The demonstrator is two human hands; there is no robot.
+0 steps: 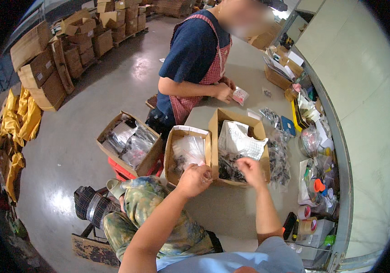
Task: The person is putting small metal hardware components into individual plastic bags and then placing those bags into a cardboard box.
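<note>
My left hand (194, 180) is closed over the near end of the middle cardboard box (169, 169). Clear plastic, seemingly a small bag (207, 176), shows at its fingers. Inside that box lie clear plastic bags (189, 148) with reddish edges. My right hand (251, 171) is over the near part of the right cardboard box (213, 129), its fingers curled together; whatever they hold is too small to make out. Small black parts (229, 167) fill the bottom of this box, and a white printed sheet or bag (239, 140) covers its far part.
A co-worker (195, 59) in a checked apron stands across, handling a small bag (240, 94). Another box (133, 169) of bagged parts sits at left on a red support. Bagged black parts (279, 157) lie right of the boxes. Tape rolls (307, 224) and clutter line the wall.
</note>
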